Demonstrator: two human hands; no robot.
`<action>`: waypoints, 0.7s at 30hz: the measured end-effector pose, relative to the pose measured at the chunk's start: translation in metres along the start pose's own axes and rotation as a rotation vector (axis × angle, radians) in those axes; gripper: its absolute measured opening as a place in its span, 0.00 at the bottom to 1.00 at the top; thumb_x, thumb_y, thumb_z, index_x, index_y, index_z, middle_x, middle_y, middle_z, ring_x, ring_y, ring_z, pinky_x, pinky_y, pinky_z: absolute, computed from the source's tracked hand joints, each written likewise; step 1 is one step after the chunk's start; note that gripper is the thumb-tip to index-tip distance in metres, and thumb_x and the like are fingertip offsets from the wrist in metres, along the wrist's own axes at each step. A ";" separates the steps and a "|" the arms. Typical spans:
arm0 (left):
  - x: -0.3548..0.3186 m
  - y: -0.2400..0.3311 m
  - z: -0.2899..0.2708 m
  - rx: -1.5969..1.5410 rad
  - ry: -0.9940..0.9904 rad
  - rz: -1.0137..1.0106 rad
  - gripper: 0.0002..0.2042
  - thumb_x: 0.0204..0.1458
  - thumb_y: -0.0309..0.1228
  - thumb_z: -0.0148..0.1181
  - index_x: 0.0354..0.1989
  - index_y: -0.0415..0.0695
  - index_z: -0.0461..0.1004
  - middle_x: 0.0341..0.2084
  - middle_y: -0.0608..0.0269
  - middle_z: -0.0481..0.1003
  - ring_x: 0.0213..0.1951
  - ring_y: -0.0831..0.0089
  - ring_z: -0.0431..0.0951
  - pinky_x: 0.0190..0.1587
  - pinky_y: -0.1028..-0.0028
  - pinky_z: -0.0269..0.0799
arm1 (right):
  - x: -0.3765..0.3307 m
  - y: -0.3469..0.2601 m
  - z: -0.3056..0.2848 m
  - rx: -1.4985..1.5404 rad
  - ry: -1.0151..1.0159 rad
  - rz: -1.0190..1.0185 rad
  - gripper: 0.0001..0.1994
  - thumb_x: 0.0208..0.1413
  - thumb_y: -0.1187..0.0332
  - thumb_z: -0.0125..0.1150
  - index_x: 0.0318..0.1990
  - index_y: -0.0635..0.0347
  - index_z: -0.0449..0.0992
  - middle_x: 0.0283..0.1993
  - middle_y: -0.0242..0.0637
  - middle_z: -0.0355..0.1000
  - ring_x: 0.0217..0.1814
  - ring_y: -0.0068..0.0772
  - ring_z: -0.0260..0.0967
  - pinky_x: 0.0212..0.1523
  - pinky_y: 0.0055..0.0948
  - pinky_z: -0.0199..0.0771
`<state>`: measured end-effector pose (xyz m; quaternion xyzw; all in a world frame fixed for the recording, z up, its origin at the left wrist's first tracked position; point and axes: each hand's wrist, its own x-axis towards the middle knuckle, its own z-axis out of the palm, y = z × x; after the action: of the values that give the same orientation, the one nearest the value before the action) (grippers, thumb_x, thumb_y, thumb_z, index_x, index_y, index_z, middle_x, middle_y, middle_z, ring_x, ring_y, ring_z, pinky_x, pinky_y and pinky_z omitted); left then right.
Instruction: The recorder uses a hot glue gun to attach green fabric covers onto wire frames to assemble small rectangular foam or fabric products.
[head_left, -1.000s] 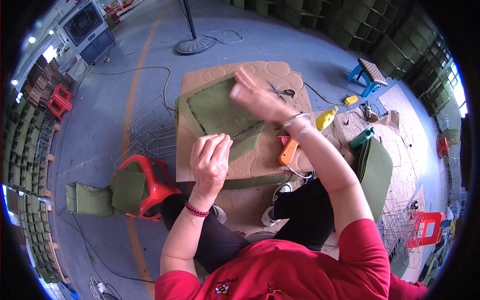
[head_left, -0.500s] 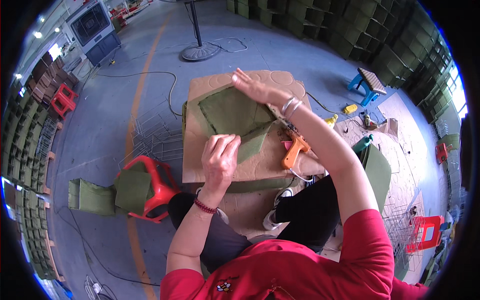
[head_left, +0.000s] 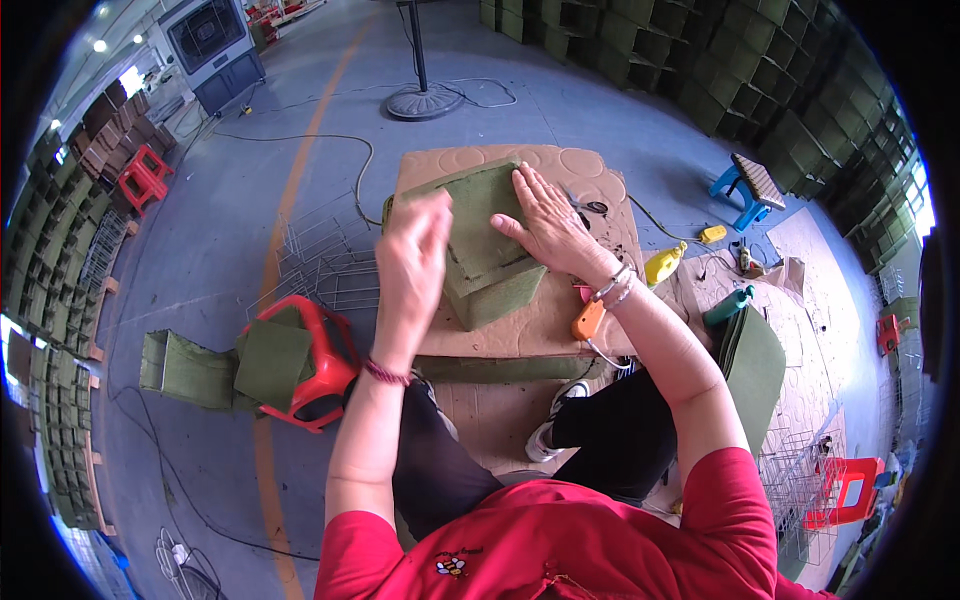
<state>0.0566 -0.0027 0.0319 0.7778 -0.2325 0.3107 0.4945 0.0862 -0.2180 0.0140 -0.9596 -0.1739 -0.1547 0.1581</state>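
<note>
A box of stiff dark green felt-like sheet point(head_left: 480, 240) lies on the cardboard-topped work surface point(head_left: 560, 335) before me. My right hand point(head_left: 553, 228) rests flat against its upper right part, fingers stretched out and thumb apart. Over the box's left side is my left hand point(head_left: 415, 240), fingers curled into a fist, slightly blurred; nothing shows in it. An orange glue gun point(head_left: 588, 320) lies by my right wrist, partly covered by the forearm. Dark-handled scissors point(head_left: 596, 208) sit beyond the right hand.
Right of the work surface are a yellow bottle point(head_left: 664, 264), a green bottle point(head_left: 728, 305) and stacked green sheets point(head_left: 755, 360). A red stool point(head_left: 335, 370) bearing green pieces stands left, near wire frames point(head_left: 320, 265). A fan base point(head_left: 425, 102) and a blue stool point(head_left: 740, 195) stand farther off.
My right hand has come down from the box's far edge onto its face. The left hand has risen off the near edge and moved left. The box has been turned and shifted.
</note>
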 end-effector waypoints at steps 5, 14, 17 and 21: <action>0.047 -0.067 0.015 0.149 -0.124 0.050 0.24 0.64 0.45 0.40 0.55 0.35 0.68 0.48 0.46 0.72 0.53 0.54 0.71 0.55 0.63 0.65 | 0.005 -0.004 0.000 0.064 0.005 0.008 0.45 0.59 0.36 0.38 0.65 0.76 0.49 0.70 0.60 0.43 0.74 0.50 0.39 0.71 0.41 0.41; 0.040 -0.083 0.025 -0.034 -0.332 -0.257 0.30 0.64 0.50 0.33 0.55 0.35 0.69 0.52 0.44 0.70 0.57 0.51 0.67 0.58 0.64 0.62 | 0.006 -0.031 -0.019 -0.146 0.214 -0.129 0.44 0.58 0.36 0.35 0.66 0.71 0.51 0.71 0.54 0.44 0.76 0.46 0.37 0.71 0.49 0.35; 0.037 -0.082 0.026 0.002 -0.282 -0.210 0.30 0.64 0.51 0.33 0.53 0.34 0.69 0.50 0.43 0.72 0.56 0.51 0.68 0.57 0.64 0.63 | -0.007 -0.070 -0.008 -0.148 0.289 -0.311 0.43 0.58 0.36 0.37 0.64 0.72 0.54 0.70 0.54 0.48 0.74 0.47 0.41 0.71 0.45 0.39; 0.041 -0.078 0.029 0.136 -0.251 -0.180 0.27 0.64 0.49 0.34 0.45 0.37 0.74 0.40 0.42 0.75 0.44 0.46 0.74 0.46 0.59 0.69 | -0.013 -0.067 0.015 -0.070 0.084 -0.265 0.44 0.57 0.35 0.36 0.62 0.73 0.57 0.67 0.56 0.53 0.72 0.49 0.45 0.70 0.45 0.43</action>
<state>0.1443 0.0004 0.0031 0.8598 -0.2004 0.1806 0.4335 0.0529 -0.1568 0.0125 -0.9258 -0.2869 -0.2204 0.1099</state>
